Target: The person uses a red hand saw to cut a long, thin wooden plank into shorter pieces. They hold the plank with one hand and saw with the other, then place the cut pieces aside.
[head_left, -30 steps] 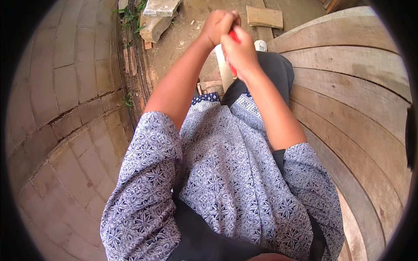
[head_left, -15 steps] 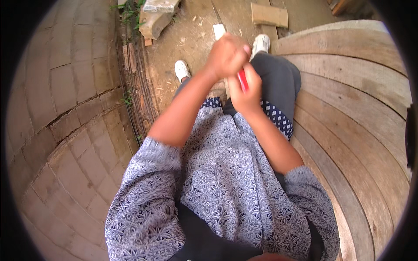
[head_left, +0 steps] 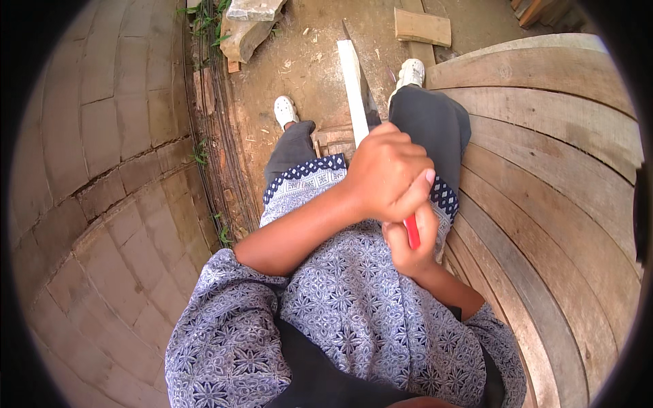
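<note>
One block wall [head_left: 102, 170], well left of the left hand [head_left: 390, 170]. Planks [head_left: 544, 129] stacked right of the right hand [head_left: 423, 257]. Red-handled tool [head_left: 412, 232] in both hands; dark blade [head_left: 372, 112] sticks out ahead of the left hand. Pale strip [head_left: 353, 92] just beside the blade, also ahead of that hand. Left hand: fist, closed around the tool. Right hand: smaller in view, just behind the left, fingers curled tight on the red part. Offcut [head_left: 422, 27], well ahead of both hands. White shoes [head_left: 286, 112], ahead of the left hand, one to each side.
</note>
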The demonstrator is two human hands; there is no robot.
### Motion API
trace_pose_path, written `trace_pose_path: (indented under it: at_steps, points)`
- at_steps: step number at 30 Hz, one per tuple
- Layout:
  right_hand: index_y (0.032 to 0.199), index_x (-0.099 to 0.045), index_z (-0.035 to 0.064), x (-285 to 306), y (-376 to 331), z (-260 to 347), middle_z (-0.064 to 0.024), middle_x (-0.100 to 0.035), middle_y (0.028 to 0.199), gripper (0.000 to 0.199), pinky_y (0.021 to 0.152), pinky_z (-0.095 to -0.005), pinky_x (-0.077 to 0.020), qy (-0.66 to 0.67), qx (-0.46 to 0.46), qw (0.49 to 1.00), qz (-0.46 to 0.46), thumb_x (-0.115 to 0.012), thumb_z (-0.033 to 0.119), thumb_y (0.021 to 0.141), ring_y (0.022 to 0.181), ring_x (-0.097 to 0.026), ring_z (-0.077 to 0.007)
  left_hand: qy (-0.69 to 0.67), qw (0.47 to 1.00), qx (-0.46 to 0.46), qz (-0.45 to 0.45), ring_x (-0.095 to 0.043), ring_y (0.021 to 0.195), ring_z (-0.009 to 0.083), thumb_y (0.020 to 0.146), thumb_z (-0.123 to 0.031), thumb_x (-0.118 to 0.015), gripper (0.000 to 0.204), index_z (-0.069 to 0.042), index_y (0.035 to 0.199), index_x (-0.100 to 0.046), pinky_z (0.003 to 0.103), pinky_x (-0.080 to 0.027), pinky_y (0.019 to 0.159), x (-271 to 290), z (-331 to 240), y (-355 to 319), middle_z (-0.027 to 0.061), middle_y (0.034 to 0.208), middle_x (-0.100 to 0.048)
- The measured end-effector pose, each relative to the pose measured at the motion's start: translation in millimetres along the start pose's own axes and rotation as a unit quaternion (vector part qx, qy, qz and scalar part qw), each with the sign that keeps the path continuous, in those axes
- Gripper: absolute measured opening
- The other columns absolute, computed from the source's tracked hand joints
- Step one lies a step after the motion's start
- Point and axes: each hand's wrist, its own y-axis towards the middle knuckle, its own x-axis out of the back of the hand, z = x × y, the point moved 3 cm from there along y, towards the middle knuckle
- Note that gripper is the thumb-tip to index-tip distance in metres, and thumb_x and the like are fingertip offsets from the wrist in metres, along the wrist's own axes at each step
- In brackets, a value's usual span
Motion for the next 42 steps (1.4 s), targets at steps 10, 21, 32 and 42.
trace_pose_path:
  at_steps: [10, 21, 32, 42]
  points:
    - [0.101, -0.060, -0.0012, -25, 186, -24, -0.0108, -0.063, 0.077, 0.022, 0.061, -0.0324, -0.0467, 0.038, -0.026, 0.997, -0.068, -0.060, 0.013, 0.084, 0.068, -0.059, -0.0141, 0.010, 0.997, -0.001, -0.071, -0.063, 0.063, 0.0376, 0.089, -0.038, -0.043, 0.046, -0.006, 0.066, -0.066, 0.045, -0.050, 0.061, 40, 167, 92, 0.0170, 0.066, -0.065]
    - [0.127, -0.049, -0.0094, 7, -17, 5, -0.0154, -0.063, 0.104, 0.044, 0.085, -0.0312, -0.0497, -0.036, 0.024, 0.999, 0.032, -0.054, 0.000, 0.084, 0.097, -0.064, -0.0212, 0.018, 0.999, -0.031, -0.023, -0.048, 0.057, 0.0314, 0.082, -0.027, -0.048, 0.028, -0.009, 0.063, -0.056, 0.042, -0.038, 0.061, -10, -3, -10, 0.0103, 0.061, -0.051]
    - [0.097, -0.059, 0.0044, -13, 184, -19, 0.0003, -0.052, 0.065, 0.009, 0.043, -0.0243, -0.0350, 0.042, -0.023, 0.998, -0.048, -0.057, 0.008, 0.089, 0.051, -0.045, -0.0061, -0.050, 0.995, 0.050, -0.068, -0.057, 0.055, 0.0278, 0.095, -0.038, -0.038, 0.052, -0.002, 0.066, -0.059, 0.034, -0.045, 0.055, 36, 151, 100, 0.0136, 0.061, -0.059]
    - [0.129, -0.051, -0.0047, 22, -14, 2, -0.0147, -0.065, 0.100, 0.045, 0.077, -0.0309, -0.0503, -0.049, 0.096, 0.994, 0.024, -0.058, 0.003, 0.086, 0.089, -0.066, -0.0205, 0.030, 1.000, -0.005, 0.000, -0.053, 0.061, 0.0314, 0.087, -0.026, -0.043, 0.032, -0.009, 0.062, -0.056, 0.043, -0.040, 0.063, -23, -11, -9, 0.0095, 0.064, -0.056]
